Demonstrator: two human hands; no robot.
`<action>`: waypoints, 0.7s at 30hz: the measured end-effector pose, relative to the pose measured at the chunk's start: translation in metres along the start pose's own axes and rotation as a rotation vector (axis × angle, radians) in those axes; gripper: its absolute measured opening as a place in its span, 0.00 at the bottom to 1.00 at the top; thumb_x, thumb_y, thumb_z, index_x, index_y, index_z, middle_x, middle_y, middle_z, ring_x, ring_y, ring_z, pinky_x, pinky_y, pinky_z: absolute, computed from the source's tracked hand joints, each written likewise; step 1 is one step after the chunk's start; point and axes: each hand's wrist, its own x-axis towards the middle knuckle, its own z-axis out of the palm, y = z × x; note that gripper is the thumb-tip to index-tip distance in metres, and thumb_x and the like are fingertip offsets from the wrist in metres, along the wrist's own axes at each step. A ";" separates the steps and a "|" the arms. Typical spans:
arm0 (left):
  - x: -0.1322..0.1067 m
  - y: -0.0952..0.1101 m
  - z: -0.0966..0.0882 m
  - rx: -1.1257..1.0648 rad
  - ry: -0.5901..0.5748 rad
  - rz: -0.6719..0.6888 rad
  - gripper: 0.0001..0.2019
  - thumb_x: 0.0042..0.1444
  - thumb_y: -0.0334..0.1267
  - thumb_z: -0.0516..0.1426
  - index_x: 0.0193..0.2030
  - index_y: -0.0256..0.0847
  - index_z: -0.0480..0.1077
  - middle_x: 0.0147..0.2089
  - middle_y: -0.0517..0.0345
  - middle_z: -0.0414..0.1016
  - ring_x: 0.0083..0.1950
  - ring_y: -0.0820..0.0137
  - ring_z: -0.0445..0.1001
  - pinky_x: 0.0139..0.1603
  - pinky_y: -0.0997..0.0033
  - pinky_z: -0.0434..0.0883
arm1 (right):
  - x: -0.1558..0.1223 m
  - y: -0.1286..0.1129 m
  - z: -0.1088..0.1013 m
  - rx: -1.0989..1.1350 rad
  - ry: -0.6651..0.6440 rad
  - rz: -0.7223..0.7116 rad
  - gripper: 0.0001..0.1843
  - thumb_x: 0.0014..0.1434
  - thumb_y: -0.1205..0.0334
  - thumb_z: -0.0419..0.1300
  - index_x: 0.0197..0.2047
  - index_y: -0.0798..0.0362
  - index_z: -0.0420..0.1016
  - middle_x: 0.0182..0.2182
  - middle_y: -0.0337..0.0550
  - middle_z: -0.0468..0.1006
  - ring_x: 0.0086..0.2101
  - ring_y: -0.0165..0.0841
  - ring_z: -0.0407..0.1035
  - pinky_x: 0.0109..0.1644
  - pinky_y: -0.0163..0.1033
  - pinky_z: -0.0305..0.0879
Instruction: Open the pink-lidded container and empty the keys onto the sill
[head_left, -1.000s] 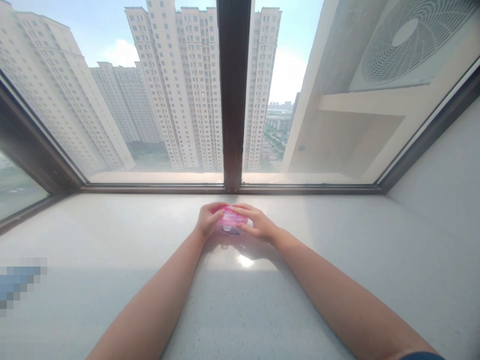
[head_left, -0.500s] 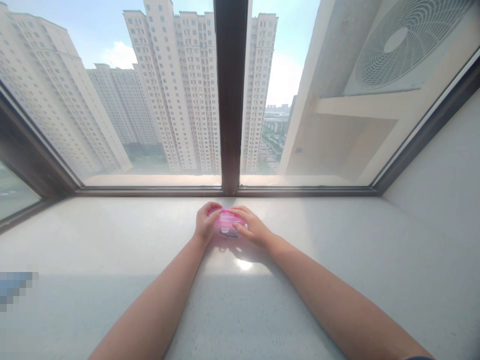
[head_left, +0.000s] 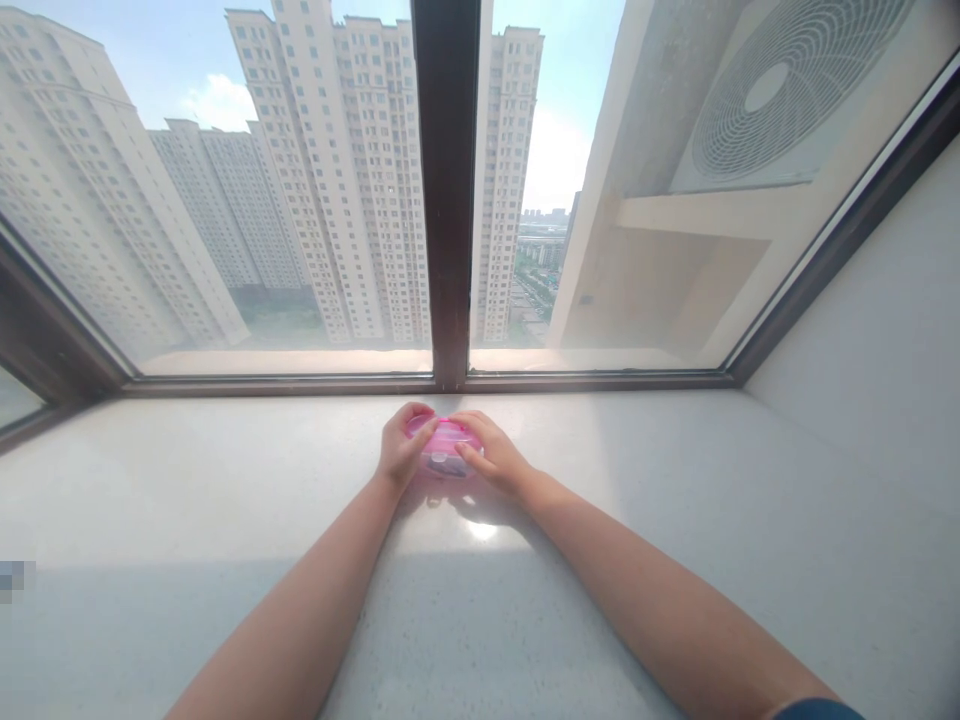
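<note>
A small plastic box (head_left: 448,462) with a pink translucent lid and a clear lower part sits on the pale windowsill (head_left: 480,620), close to the window frame. A clear latch shows on its front, and something dark lies inside that I cannot make out. My left hand (head_left: 403,445) grips the box's left side, thumb along the lid. From the right, my right hand (head_left: 491,452) curls over the lid and side, its thumb near the front. Both hands partly cover the box, and its back is hidden.
Behind the box runs a dark brown window frame (head_left: 300,386) with a thick upright post (head_left: 450,200) in the middle. A white wall (head_left: 870,330) closes the right side. Beyond the glass are tall buildings (head_left: 367,180) and an outdoor fan unit (head_left: 780,90).
The whole view has shifted a little, so the window, box and hands appear slightly further left. Both hands keep their hold on the box.
</note>
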 end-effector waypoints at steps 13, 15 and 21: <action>0.002 -0.002 -0.001 -0.067 -0.094 0.040 0.28 0.43 0.54 0.63 0.47 0.39 0.66 0.41 0.51 0.73 0.42 0.60 0.74 0.43 0.65 0.69 | -0.001 0.014 0.004 0.141 0.155 0.190 0.20 0.64 0.51 0.51 0.55 0.51 0.64 0.51 0.48 0.71 0.51 0.38 0.66 0.57 0.46 0.60; 0.002 -0.002 0.000 -0.057 -0.097 0.045 0.27 0.46 0.54 0.62 0.48 0.39 0.66 0.41 0.51 0.72 0.42 0.61 0.73 0.43 0.65 0.69 | -0.001 0.017 0.005 0.170 0.170 0.222 0.21 0.64 0.49 0.51 0.55 0.52 0.64 0.50 0.48 0.72 0.49 0.38 0.67 0.56 0.46 0.61; 0.003 -0.005 0.001 -0.056 -0.086 0.042 0.28 0.45 0.53 0.63 0.49 0.40 0.65 0.41 0.53 0.72 0.41 0.63 0.73 0.41 0.67 0.69 | -0.003 0.030 0.011 0.290 0.193 0.274 0.24 0.64 0.44 0.49 0.55 0.53 0.64 0.49 0.50 0.72 0.46 0.39 0.69 0.49 0.45 0.67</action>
